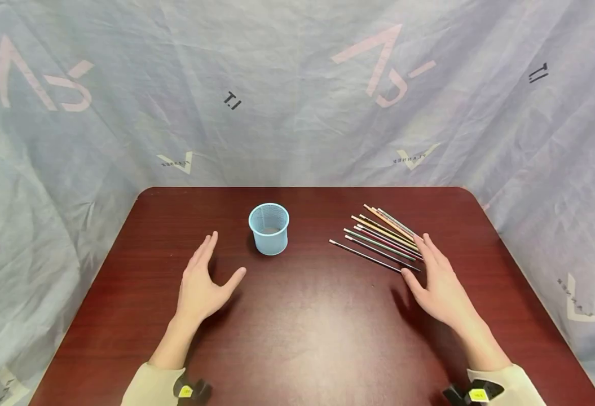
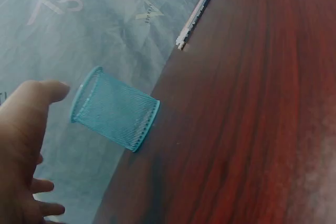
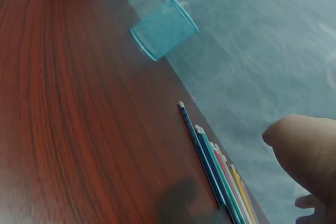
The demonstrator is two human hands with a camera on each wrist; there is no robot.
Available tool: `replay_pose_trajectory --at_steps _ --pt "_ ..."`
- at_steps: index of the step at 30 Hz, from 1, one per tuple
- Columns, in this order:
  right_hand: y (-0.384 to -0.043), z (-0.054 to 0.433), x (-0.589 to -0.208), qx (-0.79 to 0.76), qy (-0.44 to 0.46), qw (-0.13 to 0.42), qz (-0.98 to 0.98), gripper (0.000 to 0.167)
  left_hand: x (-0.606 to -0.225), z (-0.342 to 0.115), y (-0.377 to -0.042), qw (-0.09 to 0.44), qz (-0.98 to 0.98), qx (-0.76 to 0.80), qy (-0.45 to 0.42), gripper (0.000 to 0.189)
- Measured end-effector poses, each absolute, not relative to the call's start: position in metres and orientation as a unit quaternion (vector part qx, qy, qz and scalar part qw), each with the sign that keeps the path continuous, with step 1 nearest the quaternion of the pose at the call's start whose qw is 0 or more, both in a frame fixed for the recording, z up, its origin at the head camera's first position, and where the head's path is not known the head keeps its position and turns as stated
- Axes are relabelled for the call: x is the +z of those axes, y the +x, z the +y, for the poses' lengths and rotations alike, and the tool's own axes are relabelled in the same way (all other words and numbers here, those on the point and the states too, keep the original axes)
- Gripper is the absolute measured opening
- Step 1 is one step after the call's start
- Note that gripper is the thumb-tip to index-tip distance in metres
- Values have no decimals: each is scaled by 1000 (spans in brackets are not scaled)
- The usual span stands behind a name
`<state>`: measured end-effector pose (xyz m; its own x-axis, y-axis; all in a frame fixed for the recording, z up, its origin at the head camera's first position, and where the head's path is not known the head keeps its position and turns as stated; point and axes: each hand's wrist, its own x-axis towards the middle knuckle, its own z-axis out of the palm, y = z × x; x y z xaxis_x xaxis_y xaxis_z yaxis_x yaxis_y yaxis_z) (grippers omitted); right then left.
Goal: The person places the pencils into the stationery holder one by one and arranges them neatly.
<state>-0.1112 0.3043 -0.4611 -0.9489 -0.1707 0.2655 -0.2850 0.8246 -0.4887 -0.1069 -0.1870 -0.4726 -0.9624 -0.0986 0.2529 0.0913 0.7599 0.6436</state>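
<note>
A light blue mesh pencil cup (image 1: 270, 241) stands upright on the table, left of centre toward the back. To its left and nearer, my left hand (image 1: 202, 285) hovers with thumb and fingers spread, holding nothing. Several long thin pencils (image 1: 383, 239) in various colours lie side by side on the right, tips with pale ends pointing up and left. My right hand (image 1: 439, 285) is over their near ends with its fingers extended; whether it touches them cannot be made out. In the right wrist view the pencils (image 3: 215, 163) lie below the thumb, apart from it.
The table (image 1: 297, 327) is dark reddish wood with rounded far corners. A grey printed cloth (image 1: 297, 113) hangs behind it and along both sides. Bare tabletop lies between the two hands. Black devices (image 1: 472, 393) are strapped at both wrists over pale sleeves.
</note>
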Motion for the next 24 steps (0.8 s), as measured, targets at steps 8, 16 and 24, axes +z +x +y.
replay_pose_trajectory --at_steps 8,16,24 --pt "-128 279 -469 253 169 180 -935 60 -484 -171 -129 167 -870 -464 -3 92" --pt "-139 262 -482 238 191 180 -935 38 -485 -151 -146 158 -854 -495 -7 92" --pt "-151 250 -487 231 198 149 -941 33 -485 -136 -161 159 -842 -515 -10 92"
